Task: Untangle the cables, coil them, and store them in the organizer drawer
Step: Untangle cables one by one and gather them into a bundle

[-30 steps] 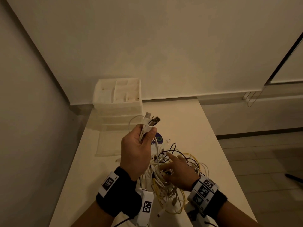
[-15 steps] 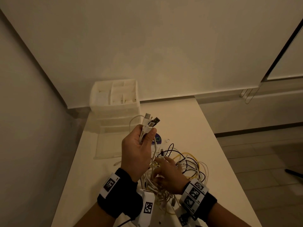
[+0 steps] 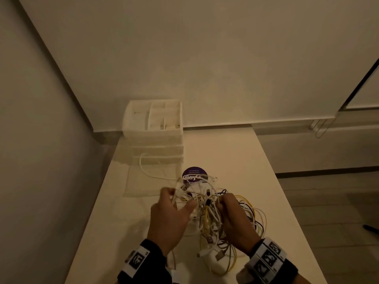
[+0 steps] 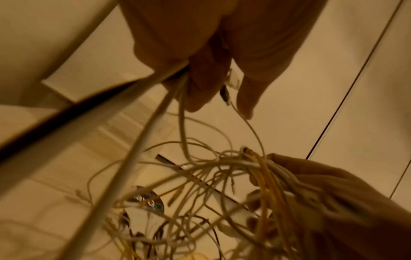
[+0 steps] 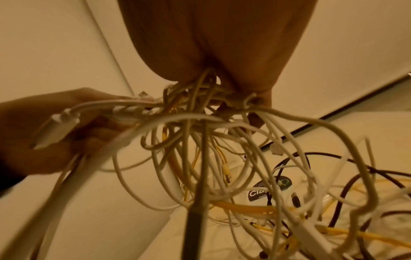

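Note:
A tangle of white, yellow and dark cables (image 3: 213, 218) sits lifted between both hands over the white table (image 3: 235, 160). My left hand (image 3: 170, 214) holds white cable ends with plugs (image 5: 62, 121) at the tangle's left side; its fingers (image 4: 200, 84) curl round several strands. My right hand (image 3: 235, 218) grips a bunch of white and yellow strands (image 5: 204, 91) at the tangle's right side. Loose loops (image 3: 256, 222) hang down to the table. The white organizer (image 3: 155, 128), with drawers and open top compartments, stands at the table's far left corner.
A round purple sticker (image 3: 194, 175) lies on the table just behind the tangle. One white cable (image 3: 147, 171) trails toward the organizer over a clear sheet (image 3: 135, 183). Walls close the left and far sides; the table's right edge (image 3: 287, 201) drops to the floor.
My left hand came down from holding the plug ends up high to the tangle's level. My right hand went from touching the pile to gripping a bunch of strands, and the tangle rose.

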`<state>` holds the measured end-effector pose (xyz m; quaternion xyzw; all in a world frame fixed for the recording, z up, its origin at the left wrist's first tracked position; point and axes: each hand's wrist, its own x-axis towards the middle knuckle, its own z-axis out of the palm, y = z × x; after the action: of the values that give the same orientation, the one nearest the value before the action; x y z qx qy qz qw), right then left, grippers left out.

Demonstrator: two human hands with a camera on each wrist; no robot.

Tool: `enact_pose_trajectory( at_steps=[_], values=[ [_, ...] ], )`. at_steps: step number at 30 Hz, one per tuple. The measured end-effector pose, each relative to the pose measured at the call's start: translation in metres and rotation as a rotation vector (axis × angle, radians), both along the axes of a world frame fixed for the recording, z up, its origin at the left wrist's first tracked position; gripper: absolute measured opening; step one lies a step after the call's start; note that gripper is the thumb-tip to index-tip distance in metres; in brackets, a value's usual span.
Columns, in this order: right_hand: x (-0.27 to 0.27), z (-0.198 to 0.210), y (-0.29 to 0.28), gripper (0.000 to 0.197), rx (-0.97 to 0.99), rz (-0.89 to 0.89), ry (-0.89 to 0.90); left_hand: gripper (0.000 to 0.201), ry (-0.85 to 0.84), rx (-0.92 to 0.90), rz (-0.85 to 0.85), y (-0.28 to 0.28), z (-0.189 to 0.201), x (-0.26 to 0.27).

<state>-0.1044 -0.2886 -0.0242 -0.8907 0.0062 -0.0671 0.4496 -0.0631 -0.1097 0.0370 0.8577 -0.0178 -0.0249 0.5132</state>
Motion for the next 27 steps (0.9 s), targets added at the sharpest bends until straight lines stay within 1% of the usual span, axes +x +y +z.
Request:
enact_pose_trajectory(
  at_steps=[2,4,7,9,11,13,14,17,20,21,24,25,27],
  values=[
    [0.001,-0.002,-0.001,0.018,0.059,-0.033,0.004,0.028,0.068,0.105,-0.097,-0.006,-0.006,-0.009],
    [0.001,-0.004,0.003,0.018,0.141,-0.050,0.032,0.029,0.143,0.105,-0.178,-0.016,-0.013,-0.019],
    [-0.001,-0.004,0.008,0.018,0.325,-0.113,0.043,0.039,0.185,0.077,-0.165,-0.026,-0.022,-0.025],
    [-0.003,0.000,0.006,0.016,0.362,-0.132,0.078,0.034,0.206,0.050,-0.143,-0.028,-0.027,-0.026],
    [-0.003,0.002,0.002,0.014,0.287,-0.095,0.095,0.024,0.199,0.023,-0.129,-0.028,-0.031,-0.027],
    [-0.002,0.003,0.004,0.012,0.122,-0.066,0.074,0.027,0.181,0.024,-0.101,-0.028,-0.034,-0.025],
    [-0.001,0.004,0.007,0.013,0.071,-0.076,0.046,0.029,0.172,0.030,-0.085,-0.028,-0.035,-0.024],
    [-0.002,0.008,0.017,0.022,0.013,-0.177,-0.043,0.030,0.114,0.091,-0.069,-0.029,-0.031,-0.022],
    [-0.007,0.007,0.021,0.023,0.063,-0.208,-0.067,0.021,0.069,0.151,-0.087,-0.024,-0.030,-0.024],
    [-0.008,0.007,0.022,0.023,0.074,-0.204,-0.068,0.022,0.061,0.172,-0.097,-0.023,-0.032,-0.024],
    [-0.007,0.016,0.020,0.029,-0.033,-0.094,0.009,0.045,-0.005,0.262,-0.106,-0.020,-0.038,-0.024],
    [-0.005,0.020,0.018,0.027,-0.071,-0.051,0.032,0.048,-0.022,0.276,-0.106,-0.021,-0.038,-0.024],
    [-0.002,0.024,0.014,0.017,-0.142,-0.002,0.061,0.049,-0.029,0.296,-0.111,-0.019,-0.037,-0.022]
  ],
)
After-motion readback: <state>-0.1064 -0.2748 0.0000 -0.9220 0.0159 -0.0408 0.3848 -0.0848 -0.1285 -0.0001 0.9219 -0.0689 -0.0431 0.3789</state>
